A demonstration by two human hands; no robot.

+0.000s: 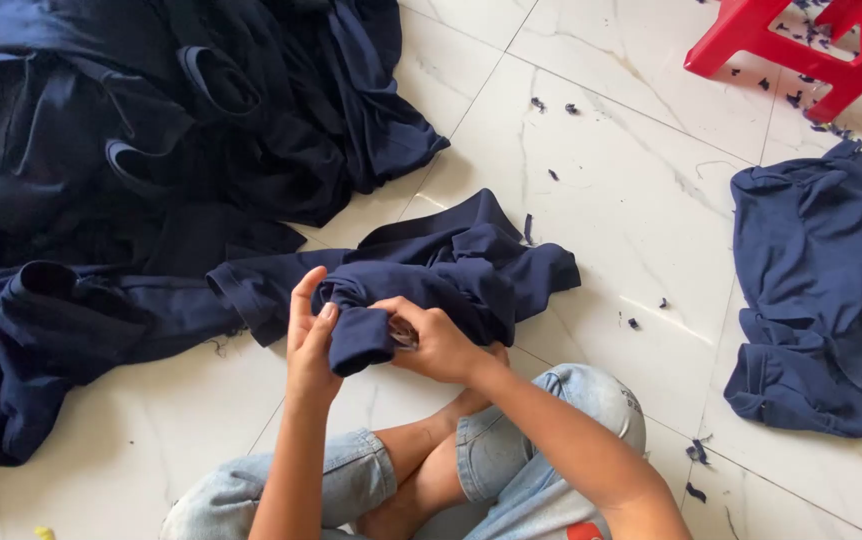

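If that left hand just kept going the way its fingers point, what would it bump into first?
The left hand points up and away from the person. It already touches the bunched navy garment it holds; past that, probably the big pile of navy clothes, though depth is unclear.

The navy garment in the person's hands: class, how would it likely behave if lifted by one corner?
The navy garment would probably droop limply, since it already bunches in soft folds on the tiled floor. It likely feels light: the left hand and right hand pinch it easily.

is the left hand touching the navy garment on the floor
Touching: the head view shows the left hand with its fingers pressed against the bunched navy garment.
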